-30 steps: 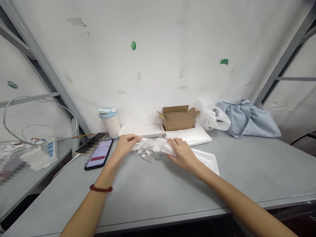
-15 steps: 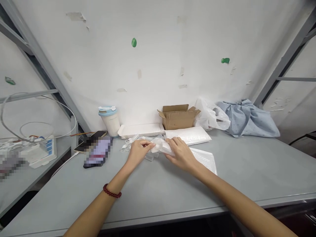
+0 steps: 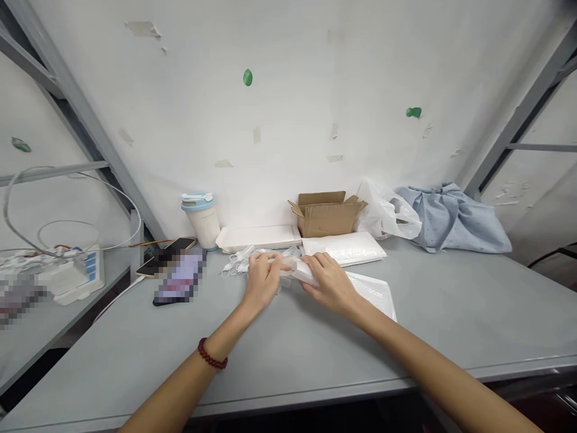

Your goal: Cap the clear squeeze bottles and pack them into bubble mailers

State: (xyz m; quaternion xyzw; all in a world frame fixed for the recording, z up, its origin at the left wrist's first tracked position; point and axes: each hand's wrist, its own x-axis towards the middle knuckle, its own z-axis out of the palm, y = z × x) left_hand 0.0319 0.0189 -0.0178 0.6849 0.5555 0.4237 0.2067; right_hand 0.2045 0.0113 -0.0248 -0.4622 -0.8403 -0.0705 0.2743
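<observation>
My right hand (image 3: 328, 281) is closed around a translucent white plastic piece (image 3: 303, 270), which looks like a bag or sleeve. On the other end of it the fingers of my left hand (image 3: 262, 281) are pinched, close to my right fingertips. What lies inside the plastic cannot be made out. Behind and beside my left hand is a loose heap of white cords and clear plastic pieces (image 3: 235, 263). Just past my right hand lies one white bubble mailer (image 3: 349, 246), and another bubble mailer (image 3: 376, 293) is partly covered by my right wrist.
Along the wall stand a lidded cup (image 3: 202, 224), a flat white box (image 3: 261, 236), an open cardboard box (image 3: 328, 218), a white plastic bag (image 3: 387, 213) and blue cloth (image 3: 455, 222). Two phones, one dark (image 3: 157, 260) and one purple-screened (image 3: 180, 278), lie left. A power strip (image 3: 81, 276) sits further left.
My left hand has shifted right, nearer my right hand, and its fingers are curled further over the plastic. My right hand keeps its hold in nearly the same place.
</observation>
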